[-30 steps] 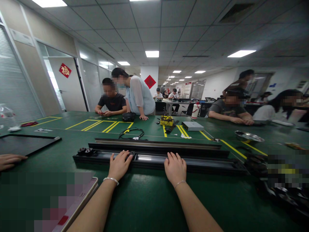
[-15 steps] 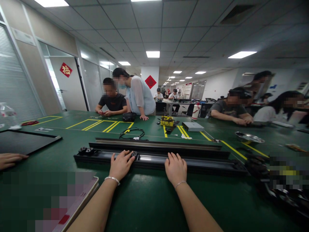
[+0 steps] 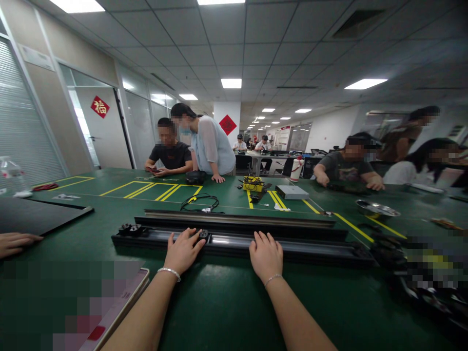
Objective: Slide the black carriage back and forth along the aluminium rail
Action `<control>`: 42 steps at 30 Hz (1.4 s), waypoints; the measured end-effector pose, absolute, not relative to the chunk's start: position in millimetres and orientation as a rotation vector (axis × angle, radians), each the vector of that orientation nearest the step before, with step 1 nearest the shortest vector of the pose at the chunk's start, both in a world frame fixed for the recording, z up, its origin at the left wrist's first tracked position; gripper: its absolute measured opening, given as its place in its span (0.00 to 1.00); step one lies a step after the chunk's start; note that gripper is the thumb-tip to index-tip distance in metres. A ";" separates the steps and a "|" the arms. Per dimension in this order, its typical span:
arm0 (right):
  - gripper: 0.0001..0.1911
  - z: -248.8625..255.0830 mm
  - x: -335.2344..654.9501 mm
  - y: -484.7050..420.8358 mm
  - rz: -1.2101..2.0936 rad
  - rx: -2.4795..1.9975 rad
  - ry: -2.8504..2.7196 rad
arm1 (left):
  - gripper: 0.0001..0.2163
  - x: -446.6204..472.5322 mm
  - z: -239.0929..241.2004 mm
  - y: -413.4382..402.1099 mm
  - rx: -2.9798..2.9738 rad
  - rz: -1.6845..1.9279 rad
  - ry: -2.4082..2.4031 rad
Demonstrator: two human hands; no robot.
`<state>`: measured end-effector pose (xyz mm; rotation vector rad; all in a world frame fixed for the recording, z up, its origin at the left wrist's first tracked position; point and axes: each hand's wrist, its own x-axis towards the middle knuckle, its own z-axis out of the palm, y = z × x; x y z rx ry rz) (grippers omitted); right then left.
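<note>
A long black rail (image 3: 230,248) lies crosswise on the green table in front of me. My left hand (image 3: 184,251) rests over it, fingers spread, the thumb and fingertips beside a small round black module (image 3: 204,235) seated in its channel. My right hand (image 3: 266,254) lies flat across the rail farther right, fingers stretched out. Two more round black modules (image 3: 129,229) sit at the rail's left end. Directly behind runs another long dark strip (image 3: 237,219). My fingertips partly cover the channel, and neither hand is closed around anything.
Beyond the rail are a coiled black cable (image 3: 199,201), a yellow block (image 3: 253,184), a grey box (image 3: 291,191) and a metal bowl (image 3: 378,208). Another person's hand (image 3: 18,243) rests by a black panel (image 3: 40,217) at left. Dark parts (image 3: 431,292) crowd the right.
My hands and the rail stay almost still, with only a slight shift of my left hand. Across the table at right, a seated person's hands have moved apart, and a standing person has moved right.
</note>
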<state>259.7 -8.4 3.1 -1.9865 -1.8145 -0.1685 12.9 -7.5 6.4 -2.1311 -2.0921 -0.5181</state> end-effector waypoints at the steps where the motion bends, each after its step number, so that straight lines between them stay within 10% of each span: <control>1: 0.24 3.0 259.8 -8.3 -0.165 -1.986 -1.818 | 0.20 13.1 6.6 -7.6 -2.134 -0.514 -2.091; 42: 0.24 1.6 260.1 -8.2 -0.212 -1.985 -1.816 | 0.27 22.2 12.7 -10.6 -2.172 -0.411 -2.102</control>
